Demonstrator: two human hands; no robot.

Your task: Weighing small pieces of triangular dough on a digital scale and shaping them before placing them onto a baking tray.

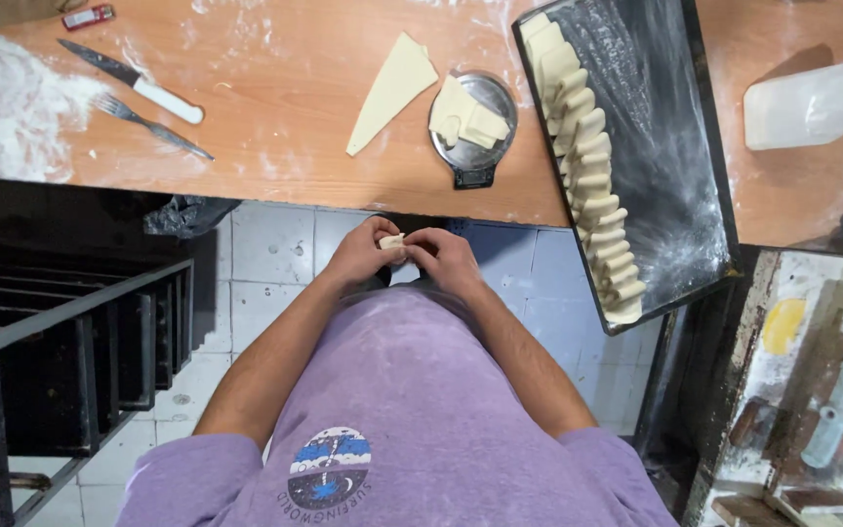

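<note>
In the middle of the frame, just above the purple shirt (392,410), two hands meet over the tiled floor (265,244). The left hand (361,256) and the right hand (446,259) both pinch one small piece of dough (391,240). The fingers of both hands are curled tight around it, and the dough sits between the fingertips, just below the table edge.

To the left of the frame stands a dark metal rack (70,342).

Higher up is the floury wooden table (275,146). A round metal scale (473,122) sits near its front edge, with a few cut dough bits on top. Just left of the scale lies a long triangle of dough (392,90).

To the right, a black baking tray (670,166) hangs over the table edge. A row of rolled dough pieces (587,156) runs down its left side, each one touching the next. A white plastic scraper (800,105) lies at the upper right.

At the upper left lie a fork (148,122), a knife with a white handle (134,80), a pile of flour (7,107) and a small red lighter (88,16).
</note>
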